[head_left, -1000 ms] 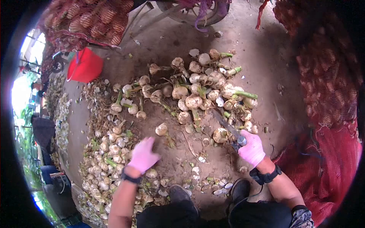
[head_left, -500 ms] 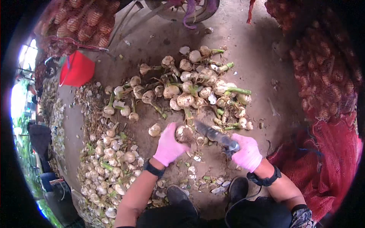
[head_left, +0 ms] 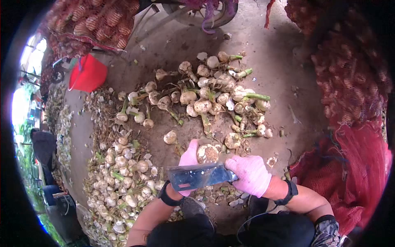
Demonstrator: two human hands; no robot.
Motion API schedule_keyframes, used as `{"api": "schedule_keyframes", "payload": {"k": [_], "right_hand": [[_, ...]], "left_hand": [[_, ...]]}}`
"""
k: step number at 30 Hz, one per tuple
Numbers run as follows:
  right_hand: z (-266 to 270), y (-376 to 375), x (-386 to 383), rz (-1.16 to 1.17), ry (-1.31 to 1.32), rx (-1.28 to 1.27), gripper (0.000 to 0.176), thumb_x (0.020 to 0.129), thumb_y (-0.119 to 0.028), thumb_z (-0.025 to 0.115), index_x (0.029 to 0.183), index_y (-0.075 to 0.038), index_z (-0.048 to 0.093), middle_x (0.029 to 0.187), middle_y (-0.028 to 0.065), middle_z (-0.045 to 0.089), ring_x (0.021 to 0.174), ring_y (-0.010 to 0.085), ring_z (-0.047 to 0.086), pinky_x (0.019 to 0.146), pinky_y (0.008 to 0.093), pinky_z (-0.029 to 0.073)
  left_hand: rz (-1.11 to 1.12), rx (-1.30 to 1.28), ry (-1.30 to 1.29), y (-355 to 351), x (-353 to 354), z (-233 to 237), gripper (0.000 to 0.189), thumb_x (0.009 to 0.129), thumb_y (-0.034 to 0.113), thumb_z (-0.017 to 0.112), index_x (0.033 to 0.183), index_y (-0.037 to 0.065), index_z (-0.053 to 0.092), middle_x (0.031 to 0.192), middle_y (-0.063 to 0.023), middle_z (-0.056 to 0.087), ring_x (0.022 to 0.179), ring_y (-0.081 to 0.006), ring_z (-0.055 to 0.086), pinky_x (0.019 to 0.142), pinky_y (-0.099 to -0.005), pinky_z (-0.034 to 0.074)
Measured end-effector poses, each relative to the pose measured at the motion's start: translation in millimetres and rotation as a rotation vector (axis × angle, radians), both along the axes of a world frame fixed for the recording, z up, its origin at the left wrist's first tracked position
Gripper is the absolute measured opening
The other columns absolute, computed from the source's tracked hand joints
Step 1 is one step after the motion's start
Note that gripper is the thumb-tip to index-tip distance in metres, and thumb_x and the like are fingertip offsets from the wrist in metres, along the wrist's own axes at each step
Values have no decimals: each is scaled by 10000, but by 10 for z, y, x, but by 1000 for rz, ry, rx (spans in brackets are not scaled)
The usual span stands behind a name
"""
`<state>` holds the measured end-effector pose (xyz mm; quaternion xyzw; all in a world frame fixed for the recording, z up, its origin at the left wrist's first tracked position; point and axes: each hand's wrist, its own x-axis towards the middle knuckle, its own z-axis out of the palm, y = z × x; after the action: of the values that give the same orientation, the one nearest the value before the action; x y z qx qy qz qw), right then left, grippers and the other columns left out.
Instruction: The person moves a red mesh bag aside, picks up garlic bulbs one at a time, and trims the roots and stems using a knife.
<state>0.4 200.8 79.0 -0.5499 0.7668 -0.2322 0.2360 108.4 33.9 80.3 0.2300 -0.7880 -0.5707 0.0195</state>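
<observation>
My left hand (head_left: 189, 157), in a pink glove, is wrapped round a garlic bulb (head_left: 207, 153) whose brown root end faces up. My right hand (head_left: 251, 176), also gloved in pink, grips the handle of a cleaver (head_left: 199, 177). Its broad blade lies across the view on the near side of the bulb and covers part of my left hand. Just left of the held bulb lies another garlic bulb (head_left: 170, 137), and a further bulb (head_left: 233, 140) lies to its right. Beyond my hands spreads a loose heap of garlic with green stems (head_left: 202, 106).
At my left is a pile of trimmed garlic bulbs (head_left: 119, 164). A red bucket (head_left: 88, 74) stands farther back. Filled mesh sacks (head_left: 345, 78) line the right side, with a slack red mesh bag (head_left: 349, 173) nearer me. A wheel (head_left: 218, 16) stands at the back.
The cleaver has swung left and now lies broadside in front of my left hand. My right hand has come closer to my left, and the held bulb's root end now faces up.
</observation>
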Motion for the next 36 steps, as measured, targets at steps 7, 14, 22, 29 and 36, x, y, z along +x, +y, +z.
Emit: {"api": "schedule_keyframes", "payload": {"k": [7, 14, 22, 29, 36], "right_hand": [[-161, 42, -15, -9, 64, -57, 303, 637, -151, 681, 895, -125, 524, 797, 80, 558, 752, 308, 605, 611, 431, 480], [-614, 142, -363, -309, 60, 16, 248, 645, -107, 657, 869, -103, 553, 770, 116, 583, 733, 346, 610, 619, 440, 482], [-581, 208, -250, -542, 35, -192, 201, 672, -83, 673, 863, -90, 609, 741, 166, 591, 724, 385, 602, 620, 425, 474], [-356, 141, -18, -247, -99, -199, 207, 675, -102, 635, 874, -130, 587, 775, 104, 597, 706, 336, 618, 609, 422, 496], [-294, 9, -20, -179, -37, -210, 218, 658, -100, 623, 863, -131, 558, 753, 96, 574, 686, 334, 605, 595, 431, 481]], "left_hand": [[29, -92, -28, 137, 32, 11, 570, 702, 151, 793, 1144, 30, 455, 987, -102, 623, 873, -183, 608, 793, -322, 492], [-35, -39, 16, 269, 107, 27, 622, 631, 134, 806, 1131, 25, 452, 927, -74, 600, 848, -149, 602, 772, -279, 495], [149, 36, -36, 55, -13, -56, 576, 633, 179, 831, 1090, 6, 526, 926, -57, 628, 875, -127, 605, 788, -271, 494], [650, 919, 5, -128, 110, -244, 370, 842, 208, 664, 1135, 35, 518, 924, -121, 649, 826, -242, 656, 778, -371, 549], [557, 1340, -80, -38, 212, -442, 401, 943, 382, 489, 1188, 67, 534, 1110, -195, 622, 1028, -316, 614, 888, -485, 500]]}}
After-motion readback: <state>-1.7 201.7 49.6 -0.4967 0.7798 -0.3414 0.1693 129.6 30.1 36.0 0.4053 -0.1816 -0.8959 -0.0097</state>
